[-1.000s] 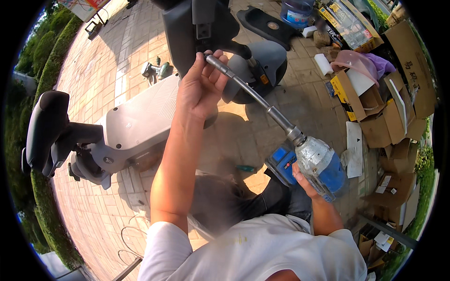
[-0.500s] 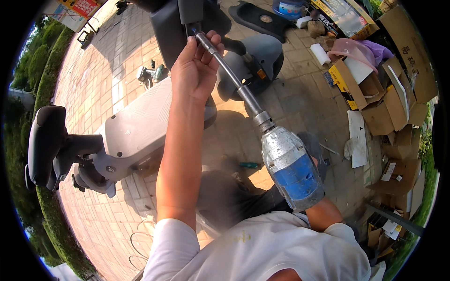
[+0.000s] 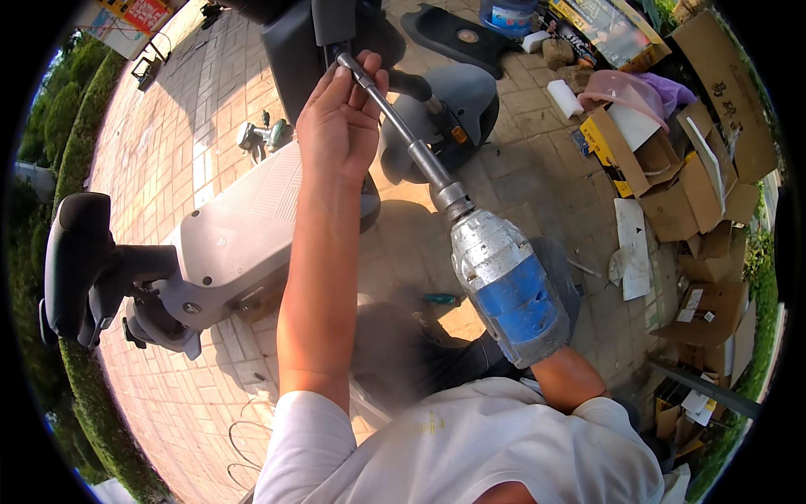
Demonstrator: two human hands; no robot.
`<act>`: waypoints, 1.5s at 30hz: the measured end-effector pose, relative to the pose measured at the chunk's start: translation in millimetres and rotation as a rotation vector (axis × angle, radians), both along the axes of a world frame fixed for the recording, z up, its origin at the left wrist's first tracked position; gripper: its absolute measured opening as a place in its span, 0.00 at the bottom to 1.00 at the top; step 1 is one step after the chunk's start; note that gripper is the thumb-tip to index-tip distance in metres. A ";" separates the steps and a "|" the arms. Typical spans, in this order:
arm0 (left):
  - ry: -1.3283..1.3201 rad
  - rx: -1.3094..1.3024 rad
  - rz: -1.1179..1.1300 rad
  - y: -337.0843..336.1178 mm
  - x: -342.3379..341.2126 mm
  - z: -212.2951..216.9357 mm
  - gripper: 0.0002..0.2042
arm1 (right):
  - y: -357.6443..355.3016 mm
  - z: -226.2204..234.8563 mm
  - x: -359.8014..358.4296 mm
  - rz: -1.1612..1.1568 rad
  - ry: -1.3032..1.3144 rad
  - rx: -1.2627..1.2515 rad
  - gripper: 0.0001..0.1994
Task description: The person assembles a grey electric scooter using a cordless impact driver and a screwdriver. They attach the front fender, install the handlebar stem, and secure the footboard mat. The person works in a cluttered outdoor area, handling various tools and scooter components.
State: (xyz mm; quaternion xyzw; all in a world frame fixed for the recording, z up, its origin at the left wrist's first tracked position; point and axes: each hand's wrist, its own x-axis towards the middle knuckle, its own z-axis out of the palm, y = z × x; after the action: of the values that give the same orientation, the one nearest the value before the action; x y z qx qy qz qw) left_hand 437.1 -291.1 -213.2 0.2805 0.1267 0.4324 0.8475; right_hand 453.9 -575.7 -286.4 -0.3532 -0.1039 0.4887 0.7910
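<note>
An impact wrench [image 3: 516, 290], silver at the nose and blue on the body, slants across the middle with a long metal extension bar [image 3: 401, 126] on it. My left hand [image 3: 340, 122] is closed by its fingertips around the bar's far end. That end meets a bolt area under a dark grey column [image 3: 334, 21] of a scooter-like vehicle; the exact contact is too small to tell. My right forearm [image 3: 571, 378] runs behind the wrench's rear and bears it up; the right hand itself is hidden by the tool. Left of my left arm lies the vehicle's grey footboard [image 3: 243, 223].
A black padded part [image 3: 80, 252] juts out at far left. Beyond the footboard lies a green power tool [image 3: 277, 134] on the brick paving. A grey curved cover [image 3: 457, 109] and a black panel [image 3: 457, 38] lie ahead. Cardboard boxes [image 3: 714, 323] crowd the right.
The whole scene has shifted slightly left in view. The wrench's body has swung a little left and upward, while my left hand keeps its grip at the bar's end.
</note>
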 end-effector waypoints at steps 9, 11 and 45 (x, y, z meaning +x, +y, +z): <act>0.536 0.549 0.737 106.5 -30.3 21.1 0.24 | 0.4 43.4 2.2 0.099 -0.284 -0.134 0.19; 0.331 0.649 0.546 170.3 -23.5 33.7 0.33 | 3.9 51.0 -1.2 0.090 -0.557 -0.176 0.20; 0.527 0.769 0.299 158.2 7.0 35.4 0.34 | -11.6 44.4 5.4 -0.098 -1.111 -0.160 0.24</act>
State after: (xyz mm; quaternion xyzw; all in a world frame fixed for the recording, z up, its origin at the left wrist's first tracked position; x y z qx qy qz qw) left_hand 444.2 -133.0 -177.8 0.6519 0.2069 0.4792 0.5500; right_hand 459.4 -587.3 -242.0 -0.6209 -0.4507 0.1982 0.6100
